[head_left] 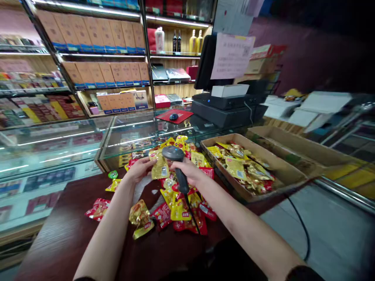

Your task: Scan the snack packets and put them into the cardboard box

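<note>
My left hand (139,169) holds a yellow snack packet (160,168) upright, its fingers on the packet's left side. My right hand (187,173) grips a black handheld barcode scanner (177,164), whose grey head sits just above that packet. The scanner's black cord (193,218) runs down across a heap of red and yellow snack packets (178,208). The heap lies on a dark wooden counter (67,238), directly below both hands. A few packets lie apart on its left side.
A cardboard tray (234,142) full of gold and yellow packets stands right of the hands, with a second shallow box (293,146) behind it. A glass display case (58,150) runs behind the counter. A black cash register (225,111) and stocked shelves (99,50) stand farther back.
</note>
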Action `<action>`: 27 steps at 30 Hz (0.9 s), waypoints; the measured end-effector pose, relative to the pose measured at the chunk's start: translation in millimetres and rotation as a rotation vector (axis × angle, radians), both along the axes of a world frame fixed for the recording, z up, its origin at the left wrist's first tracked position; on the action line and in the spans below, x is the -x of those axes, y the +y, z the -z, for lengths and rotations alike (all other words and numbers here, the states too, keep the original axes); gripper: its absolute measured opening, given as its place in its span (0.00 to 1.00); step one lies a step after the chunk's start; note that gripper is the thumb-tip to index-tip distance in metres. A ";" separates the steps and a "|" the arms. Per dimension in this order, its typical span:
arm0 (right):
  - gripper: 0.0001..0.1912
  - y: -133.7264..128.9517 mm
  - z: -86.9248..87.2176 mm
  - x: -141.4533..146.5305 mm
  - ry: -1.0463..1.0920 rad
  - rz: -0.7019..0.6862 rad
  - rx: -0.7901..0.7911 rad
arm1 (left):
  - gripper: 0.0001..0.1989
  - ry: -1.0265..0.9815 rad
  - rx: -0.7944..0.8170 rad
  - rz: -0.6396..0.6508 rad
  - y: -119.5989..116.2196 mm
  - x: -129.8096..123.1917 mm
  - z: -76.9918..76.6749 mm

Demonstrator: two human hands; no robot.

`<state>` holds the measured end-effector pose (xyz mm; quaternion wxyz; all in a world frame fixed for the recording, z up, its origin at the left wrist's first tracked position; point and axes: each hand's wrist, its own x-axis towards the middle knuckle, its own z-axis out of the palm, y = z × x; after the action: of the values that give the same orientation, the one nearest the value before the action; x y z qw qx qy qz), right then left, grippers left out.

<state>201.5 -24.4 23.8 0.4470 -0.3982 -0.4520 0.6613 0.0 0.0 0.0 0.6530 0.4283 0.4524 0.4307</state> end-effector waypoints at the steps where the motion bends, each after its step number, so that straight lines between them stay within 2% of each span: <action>1: 0.06 0.3 1.0 -0.8 -0.011 0.005 0.020 | 0.20 -0.011 -0.011 -0.003 0.0 -1.1 3.5; 4: 0.06 0.2 2.4 -2.9 0.005 0.023 0.066 | 0.20 -0.035 -0.037 -0.032 0.8 -4.9 10.5; 8: 0.09 -5.7 -2.3 -4.1 0.129 0.048 0.098 | 0.20 -0.043 -0.044 -0.102 2.7 -10.0 7.3; 12: 0.11 -14.3 -7.3 -5.8 0.197 0.081 0.172 | 0.21 -0.103 -0.036 -0.016 -0.3 -11.7 -2.8; 15: 0.13 -17.8 -3.9 -9.5 0.240 0.113 0.189 | 0.25 -0.145 -0.058 0.032 -4.1 -12.7 -8.4; 18: 0.15 -21.8 2.0 -15.8 0.241 0.106 0.188 | 0.28 -0.161 -0.039 0.029 -5.0 -15.6 -11.1; 22: 0.15 -37.7 2.6 -24.5 0.103 0.068 0.169 | 0.28 -0.173 0.009 -0.071 0.4 -18.5 -8.2; 27: 0.12 -72.4 -1.8 -23.9 -0.016 -0.049 0.077 | 0.17 -0.192 0.021 -0.214 11.4 -15.7 6.2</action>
<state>225.3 -96.8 25.6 0.4114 -0.4092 -0.4395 0.6856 15.7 11.4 -6.2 0.6480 0.3274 0.4355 0.5322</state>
